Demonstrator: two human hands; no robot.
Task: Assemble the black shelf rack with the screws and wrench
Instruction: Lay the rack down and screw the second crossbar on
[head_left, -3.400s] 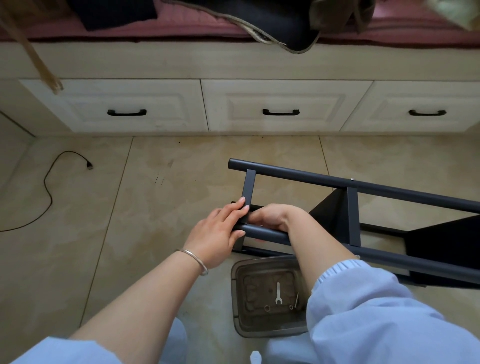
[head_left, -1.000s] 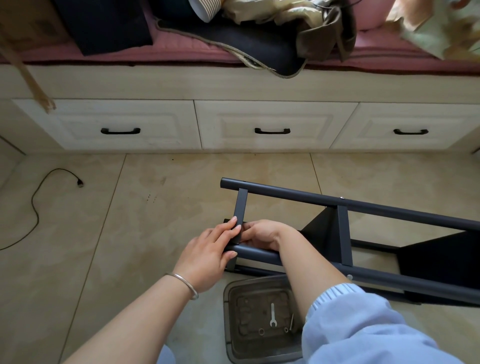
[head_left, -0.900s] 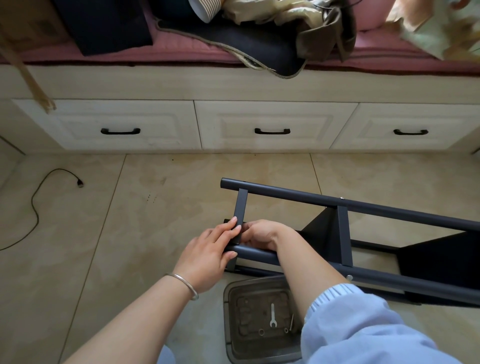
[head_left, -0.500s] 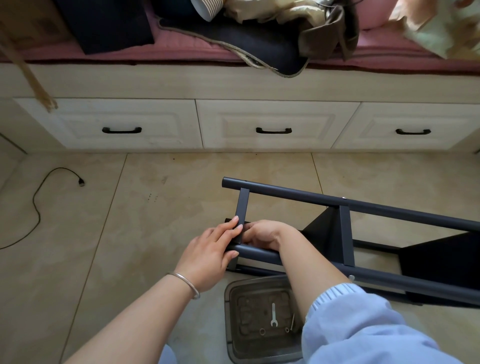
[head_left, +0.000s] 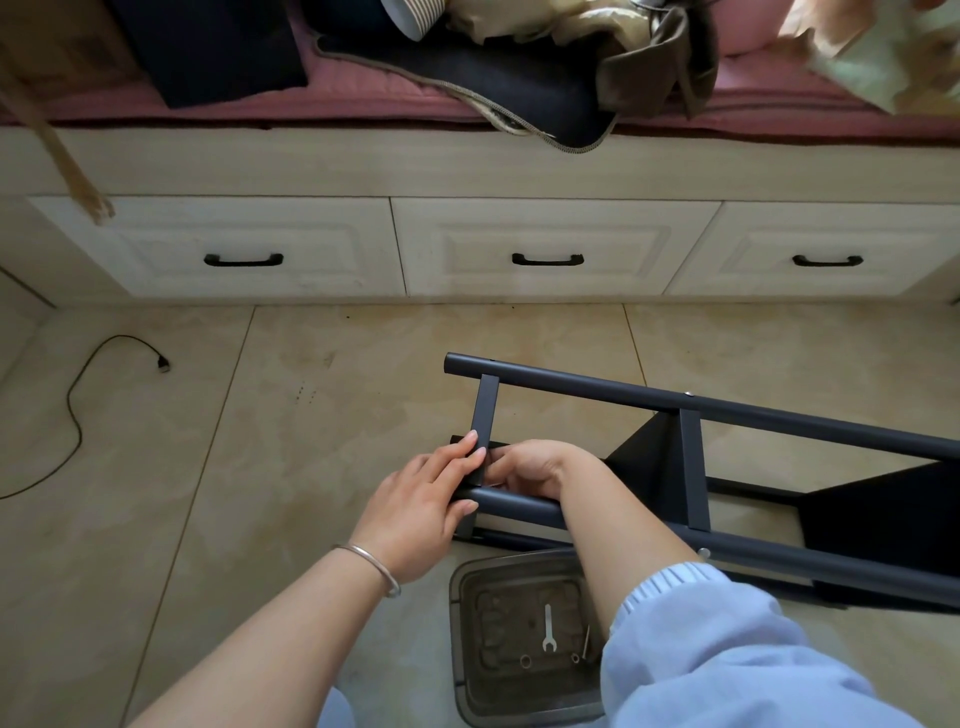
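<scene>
The black shelf rack lies on its side on the tiled floor, its round posts running from the centre to the right edge. My left hand grips the left end of the near post, fingers laid up along the short crossbar and thumb under the post. My right hand curls in behind that same joint; what its fingertips hold is hidden. A small silver wrench lies in a grey plastic tray below the rack, beside two small rings and a thin rod.
A low platform bed with three drawers runs across the back, piled with cushions and clothes. A black cable lies on the floor at the left. My light blue sleeve covers part of the tray.
Both hands have stayed at the same joint of the rack, with only slight finger shifts. The view has tilted up a little since the oldest frame.
</scene>
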